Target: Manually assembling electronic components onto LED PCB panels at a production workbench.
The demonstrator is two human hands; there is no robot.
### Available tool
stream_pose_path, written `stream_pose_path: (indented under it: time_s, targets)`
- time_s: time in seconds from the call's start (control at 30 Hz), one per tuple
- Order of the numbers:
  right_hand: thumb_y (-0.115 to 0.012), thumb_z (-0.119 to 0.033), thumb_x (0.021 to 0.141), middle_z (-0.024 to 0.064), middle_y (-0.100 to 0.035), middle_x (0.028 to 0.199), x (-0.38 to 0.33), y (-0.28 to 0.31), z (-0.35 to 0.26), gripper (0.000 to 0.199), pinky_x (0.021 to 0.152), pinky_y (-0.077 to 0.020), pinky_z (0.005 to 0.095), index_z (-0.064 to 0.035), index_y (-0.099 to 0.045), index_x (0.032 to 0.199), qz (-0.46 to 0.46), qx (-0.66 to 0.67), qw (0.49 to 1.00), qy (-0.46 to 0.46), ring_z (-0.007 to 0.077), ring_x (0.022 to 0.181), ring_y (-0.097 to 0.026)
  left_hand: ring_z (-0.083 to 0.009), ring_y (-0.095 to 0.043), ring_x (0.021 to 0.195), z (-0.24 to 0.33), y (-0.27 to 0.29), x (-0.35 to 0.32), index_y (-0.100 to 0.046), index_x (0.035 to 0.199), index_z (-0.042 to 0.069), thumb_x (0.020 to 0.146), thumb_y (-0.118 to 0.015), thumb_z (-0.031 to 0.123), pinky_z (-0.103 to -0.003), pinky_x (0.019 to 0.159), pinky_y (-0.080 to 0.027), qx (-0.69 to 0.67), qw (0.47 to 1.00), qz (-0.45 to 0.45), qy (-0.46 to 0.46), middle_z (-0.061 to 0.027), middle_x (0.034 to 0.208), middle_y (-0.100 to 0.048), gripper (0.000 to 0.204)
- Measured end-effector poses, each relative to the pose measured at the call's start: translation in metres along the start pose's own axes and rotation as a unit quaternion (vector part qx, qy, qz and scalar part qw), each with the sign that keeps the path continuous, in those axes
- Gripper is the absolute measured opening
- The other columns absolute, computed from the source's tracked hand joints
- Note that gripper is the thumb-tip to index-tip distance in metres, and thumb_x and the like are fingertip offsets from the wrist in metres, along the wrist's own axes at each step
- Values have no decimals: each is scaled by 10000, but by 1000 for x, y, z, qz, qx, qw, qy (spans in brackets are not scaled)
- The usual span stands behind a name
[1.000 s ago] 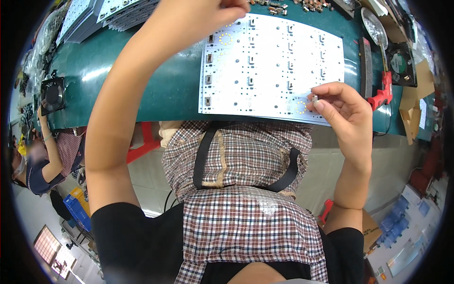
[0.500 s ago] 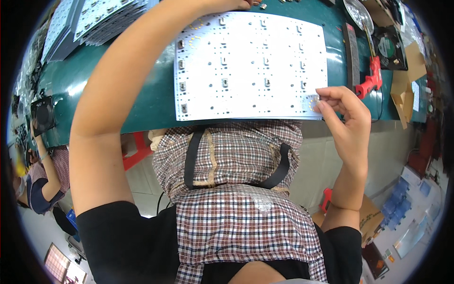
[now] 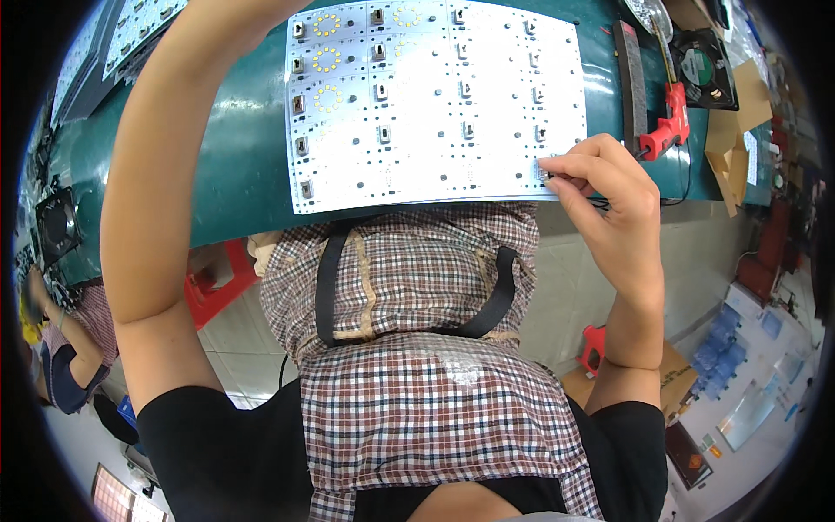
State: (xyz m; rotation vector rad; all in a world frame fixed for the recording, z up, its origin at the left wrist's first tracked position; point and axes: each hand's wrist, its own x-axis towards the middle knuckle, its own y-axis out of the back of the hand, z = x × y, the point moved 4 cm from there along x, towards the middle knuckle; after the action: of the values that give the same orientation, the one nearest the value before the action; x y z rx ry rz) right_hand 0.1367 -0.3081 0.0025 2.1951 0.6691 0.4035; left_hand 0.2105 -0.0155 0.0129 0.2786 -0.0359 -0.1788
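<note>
A white circuit board, or a thin stack of them, lies at the table's near edge, bearing rows of small slide switches and rings of yellow pads. At its near right corner is my right hand, thumb and forefinger pinched together on the board surface. Between those fingertips a small dark part shows, apparently another slide switch, mostly covered by the fingers. My left forearm reaches over the board's left side and past the upper edge of the picture, so my left hand is out of sight.
Stacked white boards stand at the far left. Right of the board lie a dark bar, a red-handled soldering tool, a black fan and an opened cardboard box. Another person's arm shows at far left.
My left hand has gone out of view past the top edge. My right fingertips have shifted slightly left over the board corner. The whole view has shifted a little.
</note>
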Motion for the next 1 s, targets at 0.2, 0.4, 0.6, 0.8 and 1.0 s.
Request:
stream_pose_path:
  time_s: [0.2, 0.4, 0.6, 0.8, 1.0]
  targets:
    - [-751, 85, 810, 86, -648, 868, 6, -2, -15, 202, 633, -523, 301, 2, -732, 993, 13, -37, 998, 41, 206, 740, -655, -125, -733, 796, 8, 14, -62, -751, 1076, 7, 918, -795, 172, -258, 728, -595, 15, 998, 25, 57, -78, 898, -760, 233]
    - [-732, 93, 831, 86, -661, 896, 5, -3, -23, 187, 657, -521, 297, 21, -732, 1004, 12, -153, 985, 77, 192, 763, -655, -176, -757, 779, 11, 7, -88, -747, 1044, -19, 899, -806, 132, -276, 697, -602, -89, 993, 29, 74, -124, 861, -771, 217]
    - [-754, 68, 811, 101, -665, 864, 11, -2, -35, 173, 649, -521, 323, 9, -731, 972, -8, -175, 980, 95, 238, 732, -659, -133, -759, 887, 15, 11, -119, -713, 1231, 35, 902, -813, 236, -253, 789, -617, 43, 992, -2, 115, -84, 993, -765, 398]
    - [-769, -20, 796, 85, -643, 843, 10, 2, -28, 132, 628, -516, 386, -26, -697, 906, -8, -192, 976, 103, 295, 737, -650, -137, -757, 885, 2, 3, -126, -708, 1196, 1, 897, -802, 129, -242, 797, -617, -38, 996, 5, 80, -102, 994, -761, 338]
    - [-740, -24, 824, 109, -610, 879, 18, 1, -27, 156, 692, -510, 408, -21, -616, 918, -80, -198, 973, 92, 318, 814, -631, -114, -741, 864, -6, -3, -130, -700, 1151, -28, 878, -808, 53, -219, 791, -608, -77, 993, -5, 87, -110, 969, -751, 305]
